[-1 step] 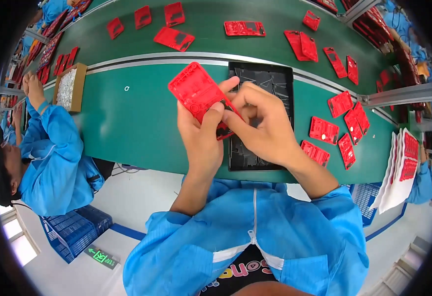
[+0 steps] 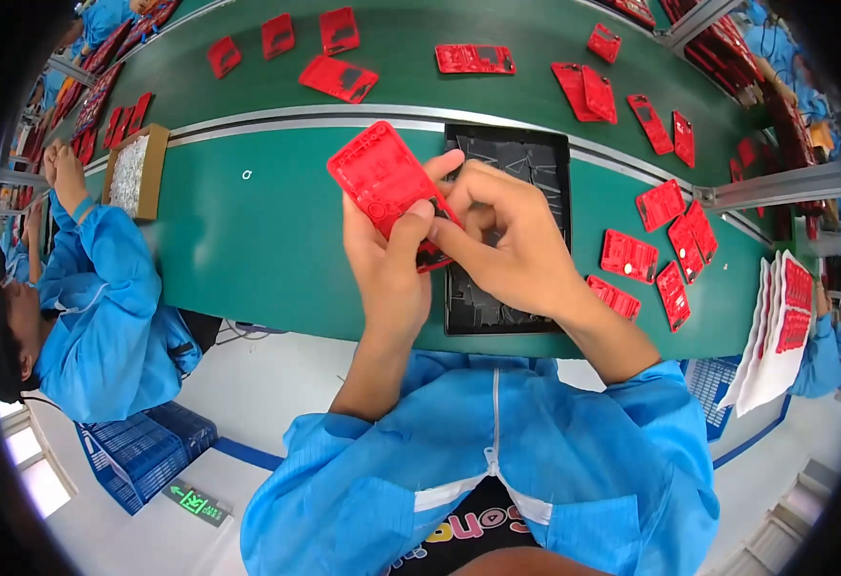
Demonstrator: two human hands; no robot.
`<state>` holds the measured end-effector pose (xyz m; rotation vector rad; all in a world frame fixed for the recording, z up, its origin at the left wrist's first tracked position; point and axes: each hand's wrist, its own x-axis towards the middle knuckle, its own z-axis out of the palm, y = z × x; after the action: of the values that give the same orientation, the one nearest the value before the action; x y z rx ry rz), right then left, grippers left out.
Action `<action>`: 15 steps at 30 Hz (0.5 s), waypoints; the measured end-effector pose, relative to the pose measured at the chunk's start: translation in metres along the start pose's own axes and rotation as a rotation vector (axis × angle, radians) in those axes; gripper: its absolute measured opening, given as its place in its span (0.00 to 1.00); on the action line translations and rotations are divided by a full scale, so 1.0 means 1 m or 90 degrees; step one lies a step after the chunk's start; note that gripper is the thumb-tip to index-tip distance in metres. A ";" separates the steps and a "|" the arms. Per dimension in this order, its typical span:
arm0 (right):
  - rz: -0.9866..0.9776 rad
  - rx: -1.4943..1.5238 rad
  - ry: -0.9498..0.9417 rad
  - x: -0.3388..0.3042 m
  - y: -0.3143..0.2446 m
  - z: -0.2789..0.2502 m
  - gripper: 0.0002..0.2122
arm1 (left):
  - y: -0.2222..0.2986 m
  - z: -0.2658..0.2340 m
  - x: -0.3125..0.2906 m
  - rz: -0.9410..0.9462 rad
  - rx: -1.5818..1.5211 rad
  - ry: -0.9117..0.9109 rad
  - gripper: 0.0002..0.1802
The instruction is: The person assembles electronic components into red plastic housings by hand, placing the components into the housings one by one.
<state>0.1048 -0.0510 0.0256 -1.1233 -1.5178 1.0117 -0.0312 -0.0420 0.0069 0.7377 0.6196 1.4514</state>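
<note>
A red plastic casing (image 2: 371, 171) is tilted above the green bench, its moulded inner side up and black pieces at its lower end. My left hand (image 2: 389, 274) is closed around it, thumb across the lower part. Against that same end, my right hand (image 2: 515, 240) is closed with bent fingers and thumb pinched together. Whatever is between those fingertips is hidden. Below the right hand lies a black tray (image 2: 563, 173) of thin dark strips, partly covered by the hand.
More red casings (image 2: 629, 256) lie to the right, near stacked white sheets (image 2: 761, 326). Across the metal rail, several casings (image 2: 339, 77) rest on a green surface. At left are a small white ring (image 2: 247, 175), an open cardboard box (image 2: 156, 173) and a co-worker in blue (image 2: 104, 307).
My right hand has shifted very slightly left against the casing's lower end. The hold of my left hand looks the same.
</note>
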 end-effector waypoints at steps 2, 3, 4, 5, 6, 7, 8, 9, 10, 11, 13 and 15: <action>0.055 -0.017 -0.083 0.017 0.002 -0.004 0.10 | -0.005 -0.010 0.007 0.023 -0.008 -0.041 0.26; 0.153 0.063 -0.123 0.032 0.002 -0.011 0.11 | -0.010 -0.016 0.012 0.019 0.039 -0.011 0.27; 0.220 0.058 -0.101 0.055 0.004 -0.019 0.12 | -0.013 -0.022 0.016 0.013 0.088 0.019 0.27; 0.148 0.044 -0.052 0.079 0.027 -0.032 0.12 | -0.013 -0.025 0.017 0.017 0.083 0.016 0.27; 0.129 0.027 -0.009 0.108 0.047 -0.049 0.12 | -0.011 -0.027 0.014 -0.010 0.129 0.054 0.27; 0.136 0.006 0.051 0.134 0.070 -0.069 0.12 | -0.013 -0.029 0.012 -0.041 0.172 0.085 0.27; 0.184 -0.054 0.099 0.159 0.092 -0.089 0.13 | -0.015 -0.031 0.009 -0.039 0.180 0.068 0.27; 0.221 -0.081 0.139 0.180 0.113 -0.105 0.12 | -0.015 -0.031 0.006 -0.041 0.168 0.047 0.27; 0.258 -0.066 0.175 0.196 0.123 -0.107 0.12 | -0.015 -0.033 0.001 -0.071 0.193 0.030 0.26; 0.258 0.001 0.197 0.209 0.138 -0.114 0.14 | -0.017 -0.033 -0.002 -0.104 0.216 0.004 0.26; 0.258 0.065 0.220 0.219 0.146 -0.113 0.16 | -0.013 -0.036 -0.004 -0.109 0.223 -0.003 0.25; 0.268 0.213 0.166 0.219 0.143 -0.115 0.17 | -0.014 -0.045 -0.001 -0.093 0.219 0.009 0.25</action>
<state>0.2170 0.2030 -0.0416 -1.2972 -0.8812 1.2879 -0.0564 -0.0398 -0.0330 0.9288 0.9296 1.2299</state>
